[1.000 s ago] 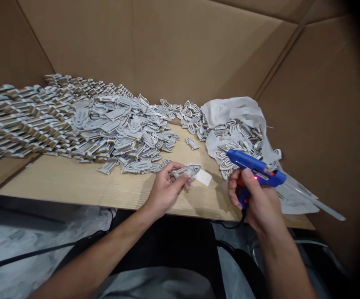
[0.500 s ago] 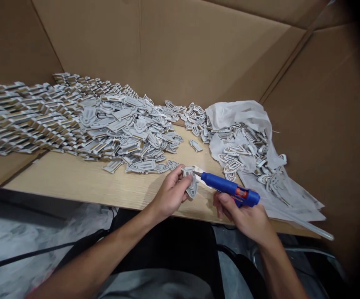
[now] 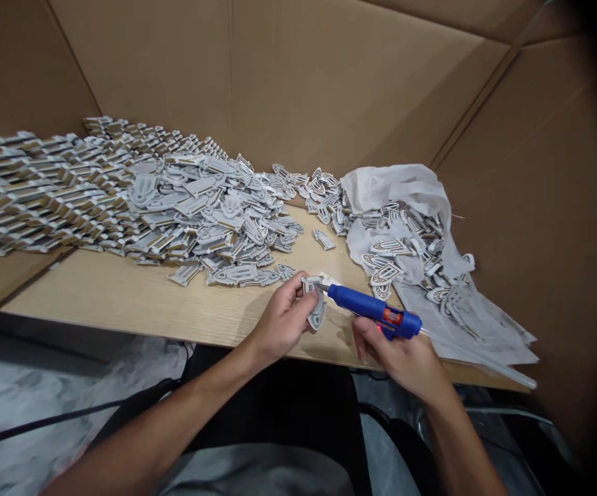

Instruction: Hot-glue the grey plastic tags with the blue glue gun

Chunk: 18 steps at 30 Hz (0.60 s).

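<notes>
My left hand [image 3: 278, 322] pinches a small grey shaped piece [image 3: 316, 308] above the front of the wooden table [image 3: 123, 303], tilted on edge. My right hand [image 3: 399, 351] grips a blue glue gun [image 3: 373, 311] with an orange trigger. Its nozzle touches the top of the grey piece. A clear glue stick [image 3: 479, 362] sticks out of the gun's back to the right.
A large heap of grey pieces [image 3: 210, 213] covers the table's back left, with stacked rows [image 3: 34, 193] further left. More pieces lie on crumpled white paper [image 3: 407, 227] at the right. Cardboard walls [image 3: 329, 83] enclose the table. A dark cable [image 3: 71, 413] runs below.
My right hand swung the glue gun down and left until its nozzle met the grey piece. My left hand turned the piece from flat to on edge and holds it steady.
</notes>
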Each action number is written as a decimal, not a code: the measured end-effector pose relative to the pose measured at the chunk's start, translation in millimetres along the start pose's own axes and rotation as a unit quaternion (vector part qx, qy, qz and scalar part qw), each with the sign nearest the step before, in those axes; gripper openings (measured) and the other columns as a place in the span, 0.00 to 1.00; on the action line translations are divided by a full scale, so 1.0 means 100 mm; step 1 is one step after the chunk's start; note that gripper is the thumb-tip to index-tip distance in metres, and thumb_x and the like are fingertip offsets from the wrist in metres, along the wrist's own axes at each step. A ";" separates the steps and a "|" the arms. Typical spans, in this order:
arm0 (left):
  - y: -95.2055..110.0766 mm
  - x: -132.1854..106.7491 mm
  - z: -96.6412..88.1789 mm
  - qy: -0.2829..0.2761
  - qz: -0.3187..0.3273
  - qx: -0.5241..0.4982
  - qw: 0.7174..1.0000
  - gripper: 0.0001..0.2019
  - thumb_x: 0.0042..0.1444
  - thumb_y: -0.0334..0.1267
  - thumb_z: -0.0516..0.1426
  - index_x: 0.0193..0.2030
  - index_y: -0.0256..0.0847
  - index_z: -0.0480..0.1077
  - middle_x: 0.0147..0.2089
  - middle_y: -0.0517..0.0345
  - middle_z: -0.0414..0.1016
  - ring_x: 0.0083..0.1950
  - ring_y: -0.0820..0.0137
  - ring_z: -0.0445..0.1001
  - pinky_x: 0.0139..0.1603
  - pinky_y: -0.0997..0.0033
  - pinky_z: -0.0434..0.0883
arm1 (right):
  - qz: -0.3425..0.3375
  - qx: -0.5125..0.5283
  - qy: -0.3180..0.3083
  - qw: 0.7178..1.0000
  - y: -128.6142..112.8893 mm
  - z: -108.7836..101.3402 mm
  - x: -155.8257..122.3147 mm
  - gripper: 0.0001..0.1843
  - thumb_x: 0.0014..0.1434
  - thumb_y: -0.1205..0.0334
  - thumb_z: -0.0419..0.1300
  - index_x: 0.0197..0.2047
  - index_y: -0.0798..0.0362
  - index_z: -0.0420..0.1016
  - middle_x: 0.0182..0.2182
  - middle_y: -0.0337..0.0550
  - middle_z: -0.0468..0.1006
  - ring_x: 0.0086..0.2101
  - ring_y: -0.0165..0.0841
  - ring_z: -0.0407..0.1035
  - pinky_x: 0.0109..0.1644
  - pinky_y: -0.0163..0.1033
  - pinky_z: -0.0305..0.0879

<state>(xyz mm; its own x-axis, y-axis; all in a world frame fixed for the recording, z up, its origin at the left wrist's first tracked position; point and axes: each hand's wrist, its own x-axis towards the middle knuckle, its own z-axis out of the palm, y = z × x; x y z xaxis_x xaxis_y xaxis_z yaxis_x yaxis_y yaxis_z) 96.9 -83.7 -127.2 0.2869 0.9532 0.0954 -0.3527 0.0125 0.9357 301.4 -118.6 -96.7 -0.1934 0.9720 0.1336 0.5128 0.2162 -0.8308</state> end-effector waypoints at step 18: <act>-0.03 -0.01 -0.01 0.012 0.010 0.036 0.999 0.15 0.67 0.47 0.58 0.37 0.41 0.60 0.29 0.66 0.58 0.27 0.80 0.59 0.26 0.81 0.60 | -0.003 -0.072 0.018 0.997 -0.06 -0.02 -0.02 0.26 0.66 0.43 0.61 0.21 0.48 0.67 0.14 0.35 0.67 0.16 0.30 0.61 0.21 0.35 0.59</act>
<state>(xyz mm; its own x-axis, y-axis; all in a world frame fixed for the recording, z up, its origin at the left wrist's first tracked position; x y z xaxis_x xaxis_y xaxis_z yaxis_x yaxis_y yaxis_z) 96.9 -84.0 -130.4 0.2574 0.9603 0.1076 -0.2934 -0.0284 0.9556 300.1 -121.7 -90.9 -0.1687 0.9727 0.1595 0.6277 0.2307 -0.7435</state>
